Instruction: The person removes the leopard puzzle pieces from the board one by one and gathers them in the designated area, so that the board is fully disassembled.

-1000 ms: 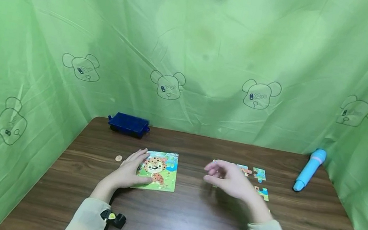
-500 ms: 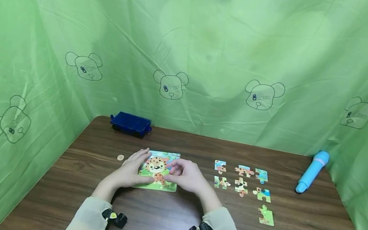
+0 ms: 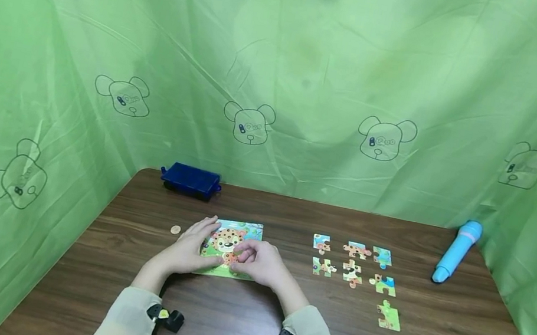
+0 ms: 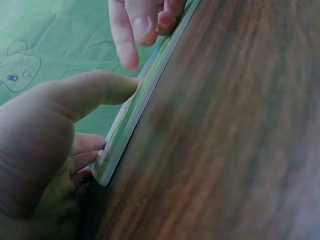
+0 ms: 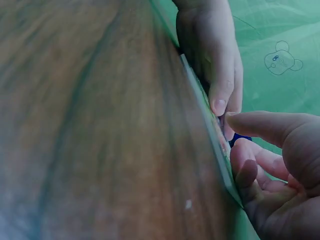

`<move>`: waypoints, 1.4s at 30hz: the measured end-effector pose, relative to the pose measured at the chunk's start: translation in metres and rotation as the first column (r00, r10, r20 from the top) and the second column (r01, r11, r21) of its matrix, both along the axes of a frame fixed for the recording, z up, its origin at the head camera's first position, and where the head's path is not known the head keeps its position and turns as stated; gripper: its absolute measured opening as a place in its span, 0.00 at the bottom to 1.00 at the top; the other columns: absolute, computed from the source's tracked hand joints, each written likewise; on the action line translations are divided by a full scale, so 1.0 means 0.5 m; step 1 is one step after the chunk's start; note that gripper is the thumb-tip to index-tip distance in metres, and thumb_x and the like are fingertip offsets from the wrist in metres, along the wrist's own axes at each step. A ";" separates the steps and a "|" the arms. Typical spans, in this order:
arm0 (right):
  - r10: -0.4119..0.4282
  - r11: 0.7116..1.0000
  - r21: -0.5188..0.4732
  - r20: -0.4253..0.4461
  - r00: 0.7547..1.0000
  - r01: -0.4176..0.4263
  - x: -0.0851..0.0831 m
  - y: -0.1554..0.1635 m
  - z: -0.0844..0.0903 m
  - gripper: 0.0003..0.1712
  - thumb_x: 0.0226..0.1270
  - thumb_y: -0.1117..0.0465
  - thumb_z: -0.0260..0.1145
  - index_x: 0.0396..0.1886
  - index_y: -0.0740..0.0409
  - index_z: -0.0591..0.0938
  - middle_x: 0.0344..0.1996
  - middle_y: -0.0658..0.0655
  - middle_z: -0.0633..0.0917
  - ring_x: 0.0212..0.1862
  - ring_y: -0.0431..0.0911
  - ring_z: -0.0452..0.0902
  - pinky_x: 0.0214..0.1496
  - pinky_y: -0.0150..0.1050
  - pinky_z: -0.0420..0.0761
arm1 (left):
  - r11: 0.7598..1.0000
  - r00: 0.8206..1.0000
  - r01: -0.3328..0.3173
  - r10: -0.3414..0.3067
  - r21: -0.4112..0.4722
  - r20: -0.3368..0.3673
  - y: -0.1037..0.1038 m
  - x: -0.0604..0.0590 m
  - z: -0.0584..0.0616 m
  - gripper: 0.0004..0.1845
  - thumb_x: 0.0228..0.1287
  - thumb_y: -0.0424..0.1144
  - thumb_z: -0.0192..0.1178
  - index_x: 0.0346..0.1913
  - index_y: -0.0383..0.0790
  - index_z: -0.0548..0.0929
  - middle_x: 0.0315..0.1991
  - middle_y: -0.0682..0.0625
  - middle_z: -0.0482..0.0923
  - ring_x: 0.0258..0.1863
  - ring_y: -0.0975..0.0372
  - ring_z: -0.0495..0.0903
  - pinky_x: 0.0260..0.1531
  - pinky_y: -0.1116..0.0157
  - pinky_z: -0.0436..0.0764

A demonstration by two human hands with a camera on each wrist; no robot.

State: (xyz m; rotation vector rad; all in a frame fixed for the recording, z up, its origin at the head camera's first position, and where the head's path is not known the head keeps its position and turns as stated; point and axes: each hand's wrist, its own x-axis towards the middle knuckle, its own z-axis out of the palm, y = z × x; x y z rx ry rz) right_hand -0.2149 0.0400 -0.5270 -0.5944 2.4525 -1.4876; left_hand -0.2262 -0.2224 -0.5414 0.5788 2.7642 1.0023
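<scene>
A square picture puzzle point(image 3: 251, 230) with a spotted cartoon cub lies left of the table's middle. My left hand point(image 3: 187, 249) rests at its left side, fingers spread along that edge and thumb on its front part. Over the right half bends my right hand point(image 3: 259, 262), with thumb and index fingertips close to the picture. In the right wrist view a gap shows between that thumb point(image 5: 250, 122) and the curled fingers, with nothing seen held there. The hands cover parts of the puzzle.
Several loose puzzle pieces point(image 3: 352, 271) lie in rows at the right. A small round disc point(image 3: 175, 229) sits left of the puzzle. A dark blue wheeled toy point(image 3: 191, 178) stands at the back left, a light blue microphone-shaped toy point(image 3: 457, 252) at the back right. Green cloth point(image 3: 295, 166) surrounds the table.
My right hand has come left from above the loose pieces to the puzzle, uncovering those pieces, then shifted slightly left and down. The left hand has stayed in place.
</scene>
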 end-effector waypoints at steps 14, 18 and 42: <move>-0.017 0.999 0.048 0.019 1.000 0.016 0.002 -0.011 -0.006 0.23 0.52 0.66 0.86 0.49 0.60 0.93 0.28 0.46 0.86 0.28 0.36 0.80 0.34 0.31 0.83 | 0.998 1.000 0.025 -0.025 0.049 0.003 -0.012 0.001 0.009 0.49 0.67 0.46 0.73 0.85 0.34 0.63 0.88 0.38 0.51 0.88 0.39 0.45 0.80 0.30 0.51; -0.010 0.999 0.049 0.020 1.000 0.009 -0.001 -0.017 -0.005 0.23 0.51 0.66 0.86 0.50 0.60 0.93 0.28 0.47 0.86 0.28 0.35 0.80 0.34 0.31 0.82 | 0.999 1.000 0.017 -0.016 0.048 -0.024 -0.016 0.002 0.007 0.50 0.65 0.47 0.73 0.85 0.32 0.64 0.88 0.35 0.53 0.87 0.36 0.47 0.78 0.28 0.52; -0.038 0.998 0.051 0.039 0.999 0.036 0.005 -0.008 -0.009 0.23 0.53 0.67 0.86 0.50 0.59 0.93 0.29 0.48 0.85 0.28 0.36 0.78 0.33 0.31 0.80 | 1.000 0.999 0.007 -0.007 0.025 0.033 -0.004 -0.003 0.016 0.49 0.68 0.46 0.73 0.86 0.37 0.63 0.89 0.40 0.51 0.89 0.42 0.44 0.81 0.33 0.51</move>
